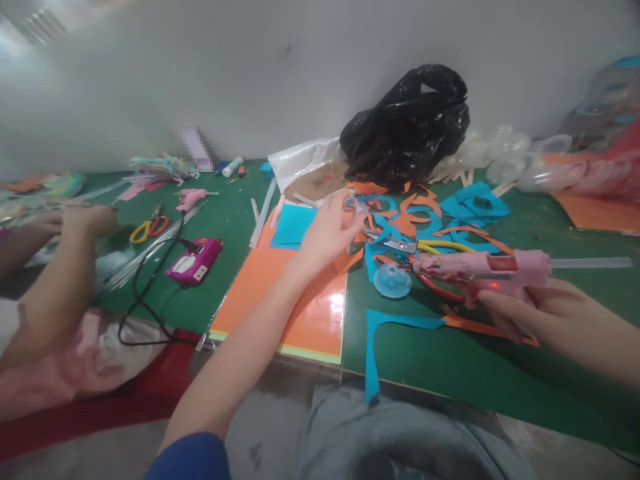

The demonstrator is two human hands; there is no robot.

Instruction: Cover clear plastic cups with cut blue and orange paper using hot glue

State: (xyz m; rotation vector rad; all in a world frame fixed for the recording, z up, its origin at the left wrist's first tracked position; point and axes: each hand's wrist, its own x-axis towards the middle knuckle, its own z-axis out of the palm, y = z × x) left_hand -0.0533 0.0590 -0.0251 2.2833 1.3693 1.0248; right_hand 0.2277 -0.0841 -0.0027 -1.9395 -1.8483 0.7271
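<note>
My right hand [525, 310] grips a pink hot glue gun [533, 267], its nozzle pointing left and a clear glue stick [590, 263] jutting from the back. A small red light glows on the gun's side. With bent fingers, my left hand [330, 223] holds a small clear plastic piece [354, 205], partly hidden and blurred. Below the nozzle, a translucent bluish plastic dome [393, 281] rests on the green table. Scissors with a yellow and red handle [445, 246] lie behind the gun, blades toward my left hand. Blue and orange paper scraps [423, 208] surround them.
Orange paper sheets [273, 293] in a clear sleeve lie under my left forearm. A black plastic bag [405, 127] stands at the back. Clear plastic bottle pieces [510, 157] are at right. At left are a purple power adapter [196, 261], another glue gun [191, 198] and a co-worker's hands [85, 220].
</note>
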